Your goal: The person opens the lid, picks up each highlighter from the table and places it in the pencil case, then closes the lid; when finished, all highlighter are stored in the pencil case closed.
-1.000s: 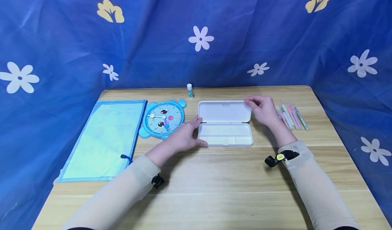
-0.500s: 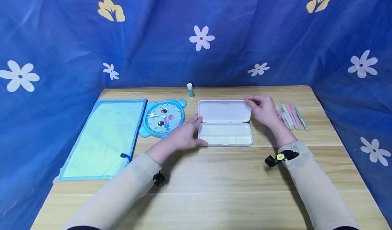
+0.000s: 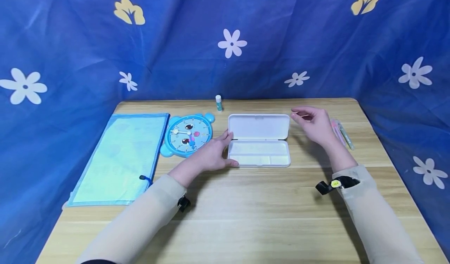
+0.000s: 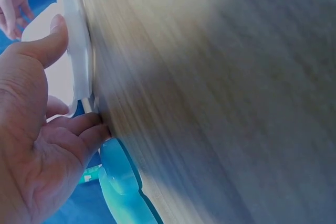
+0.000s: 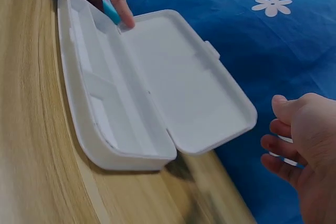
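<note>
On the wooden table, white case lies open, lid at its back | wood stretches before it, narrower strip to its right toward pens; clock close left | left hand grips its left end, thumb to fingers | right hand hovers beside lid, loosely bent, grasping nothing

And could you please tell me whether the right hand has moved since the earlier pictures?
Yes: against the table, the right hand has moved right, off the white lid and toward the pens.
</note>
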`<state>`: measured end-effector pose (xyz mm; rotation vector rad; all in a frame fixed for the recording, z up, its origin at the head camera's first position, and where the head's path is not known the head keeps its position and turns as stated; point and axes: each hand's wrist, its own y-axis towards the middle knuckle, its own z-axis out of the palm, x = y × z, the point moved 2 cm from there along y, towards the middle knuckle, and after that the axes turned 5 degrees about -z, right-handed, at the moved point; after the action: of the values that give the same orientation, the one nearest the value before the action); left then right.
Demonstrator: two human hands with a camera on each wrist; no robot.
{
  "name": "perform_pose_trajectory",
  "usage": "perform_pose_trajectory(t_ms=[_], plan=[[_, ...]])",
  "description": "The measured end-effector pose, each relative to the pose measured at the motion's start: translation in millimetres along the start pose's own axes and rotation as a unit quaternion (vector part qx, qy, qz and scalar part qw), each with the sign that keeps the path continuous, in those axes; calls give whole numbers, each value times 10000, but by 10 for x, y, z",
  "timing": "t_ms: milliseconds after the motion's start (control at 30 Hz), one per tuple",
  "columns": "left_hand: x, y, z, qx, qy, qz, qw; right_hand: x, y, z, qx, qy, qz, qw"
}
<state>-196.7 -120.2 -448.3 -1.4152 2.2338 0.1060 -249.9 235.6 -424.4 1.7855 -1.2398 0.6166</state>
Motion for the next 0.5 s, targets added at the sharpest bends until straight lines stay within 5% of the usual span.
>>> perform_pose_trajectory(t_ms=[500], plan=[[12, 1, 9, -47, 55, 1, 10000, 61, -287, -369, -234, -230, -134, 9994]])
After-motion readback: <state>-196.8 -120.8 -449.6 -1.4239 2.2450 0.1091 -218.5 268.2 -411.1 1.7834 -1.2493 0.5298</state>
